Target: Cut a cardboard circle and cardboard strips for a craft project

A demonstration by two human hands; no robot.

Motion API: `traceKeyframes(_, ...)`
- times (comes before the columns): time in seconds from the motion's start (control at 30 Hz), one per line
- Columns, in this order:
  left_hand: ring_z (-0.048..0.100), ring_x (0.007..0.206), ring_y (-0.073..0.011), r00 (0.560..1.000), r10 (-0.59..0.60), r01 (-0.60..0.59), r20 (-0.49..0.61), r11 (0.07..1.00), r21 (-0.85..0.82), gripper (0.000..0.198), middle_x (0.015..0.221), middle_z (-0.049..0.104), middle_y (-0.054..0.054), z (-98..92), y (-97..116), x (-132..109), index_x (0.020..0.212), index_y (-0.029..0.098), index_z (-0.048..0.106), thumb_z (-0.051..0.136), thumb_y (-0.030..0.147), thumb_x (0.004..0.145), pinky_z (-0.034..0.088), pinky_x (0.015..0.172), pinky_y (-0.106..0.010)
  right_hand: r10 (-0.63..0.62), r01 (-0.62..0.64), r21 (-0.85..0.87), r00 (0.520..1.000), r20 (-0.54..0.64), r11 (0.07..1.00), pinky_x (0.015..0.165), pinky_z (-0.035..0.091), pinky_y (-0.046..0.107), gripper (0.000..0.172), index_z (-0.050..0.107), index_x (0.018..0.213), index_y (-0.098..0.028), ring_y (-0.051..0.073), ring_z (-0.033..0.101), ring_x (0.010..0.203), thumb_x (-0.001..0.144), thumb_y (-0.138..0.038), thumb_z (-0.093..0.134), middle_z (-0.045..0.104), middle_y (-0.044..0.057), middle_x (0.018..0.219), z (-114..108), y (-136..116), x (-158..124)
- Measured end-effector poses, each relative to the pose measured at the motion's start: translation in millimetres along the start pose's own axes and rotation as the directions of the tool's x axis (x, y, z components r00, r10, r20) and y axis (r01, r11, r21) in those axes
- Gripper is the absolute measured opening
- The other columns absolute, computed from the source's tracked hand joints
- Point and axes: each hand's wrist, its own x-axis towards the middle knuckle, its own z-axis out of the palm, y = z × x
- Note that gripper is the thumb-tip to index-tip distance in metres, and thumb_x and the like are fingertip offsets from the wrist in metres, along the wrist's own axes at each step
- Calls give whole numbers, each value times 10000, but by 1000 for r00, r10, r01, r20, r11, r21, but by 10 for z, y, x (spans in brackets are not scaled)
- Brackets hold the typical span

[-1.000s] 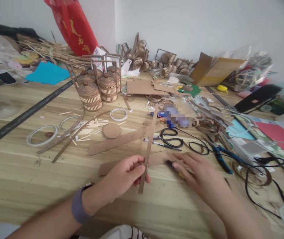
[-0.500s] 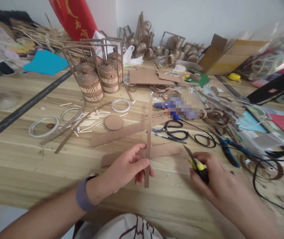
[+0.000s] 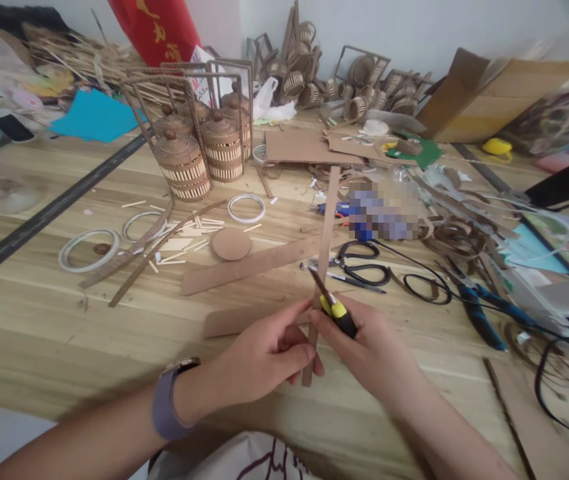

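My left hand (image 3: 274, 350) pinches a narrow brown cardboard strip (image 3: 328, 223) near its lower end, the strip pointing away from me over the table. In my right hand (image 3: 374, 340) is a yellow and black utility knife (image 3: 337, 313), its blade out and angled up to the left across the strip. My right fingertips meet the strip just above my left hand; whether they grip it too I cannot tell. Under the hands lies a wider cardboard strip (image 3: 234, 321), with another strip (image 3: 249, 263) behind it. A cardboard disc (image 3: 231, 245) rests nearby.
Black-handled scissors (image 3: 364, 273), blue-handled pliers (image 3: 484, 320) and a blue tool (image 3: 334, 210) lie to the right with cables. Lidded woven baskets (image 3: 182, 167) with tall handles stand at the back left. Tape rings (image 3: 246, 209) and small sticks (image 3: 184, 243) lie on the left.
My right hand has moved left with the utility knife, from beside the strip up to it. The strip has shifted a little right and tilted. The view has turned slightly right.
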Motion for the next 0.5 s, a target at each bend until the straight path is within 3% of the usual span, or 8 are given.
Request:
traceKeyframes(0.1, 470, 561, -84, 997, -67, 65, 32, 996, 68, 497, 829, 667, -24, 22, 12, -12, 1407, 153, 520, 572, 321, 942, 384, 529, -217, -80, 62, -135, 987, -137, 989, 468, 447, 252, 333, 530, 712, -244, 158, 593, 508, 984, -432, 493, 622, -11, 582, -24, 81, -16)
traceKeyframes(0.17, 467, 551, -77, 997, -77, 76, 14, 994, 73, 368, 829, 670, -26, 14, 14, -13, 1264, 139, 600, 554, 333, 954, 379, 515, -209, -206, 162, -247, 965, -164, 955, 514, 500, 277, 401, 603, 841, -228, 196, 677, 595, 1021, -545, 435, 705, 36, 694, -45, 146, -26)
traceKeyframes(0.27, 494, 544, -77, 997, -44, 45, -60, 999, 21, 314, 803, 655, -9, -22, 13, 1, 1179, 144, 601, 573, 354, 947, 394, 500, -202, -374, 307, -400, 922, -101, 863, 607, 561, 314, 590, 636, 1088, -175, 243, 751, 758, 1018, -667, 318, 764, 113, 877, -74, 224, -44)
traceKeyframes(0.37, 517, 557, -82, 994, -11, 4, -109, 998, -66, 287, 788, 634, 3, -57, 12, 19, 1116, 145, 596, 624, 338, 906, 428, 503, -202, -440, 387, -490, 898, 8, 781, 566, 542, 302, 601, 648, 1032, -155, 223, 733, 696, 1026, -640, 292, 740, 104, 820, -87, 252, -58)
traceKeyframes(0.5, 553, 596, -92, 993, 15, -32, -121, 990, -139, 254, 802, 619, 4, -68, 14, 27, 1073, 142, 611, 660, 286, 869, 483, 532, -216, -481, 416, -579, 875, 45, 701, 527, 495, 290, 583, 658, 909, -173, 202, 688, 612, 1053, -592, 279, 698, 77, 731, -68, 244, -66)
